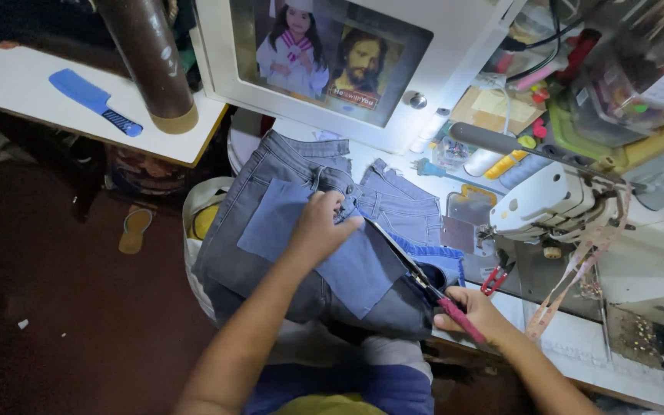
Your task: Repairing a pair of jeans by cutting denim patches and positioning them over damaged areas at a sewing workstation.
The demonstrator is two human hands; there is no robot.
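Left hand (323,227) presses spread fingers flat on a blue denim patch (324,253) atop grey jeans (270,177) on the worktop, while right hand (474,315), fingers curled around pink-handled scissors (424,280), angles blades toward the left fingertips.

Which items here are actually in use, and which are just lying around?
In use:
- left hand pressing the blue patch
- grey jeans under it
- right hand holding scissors with pink handles

Lying about:
- blue comb on the side shelf
- red snips by the sewing machine
- measuring tape
- thread spools
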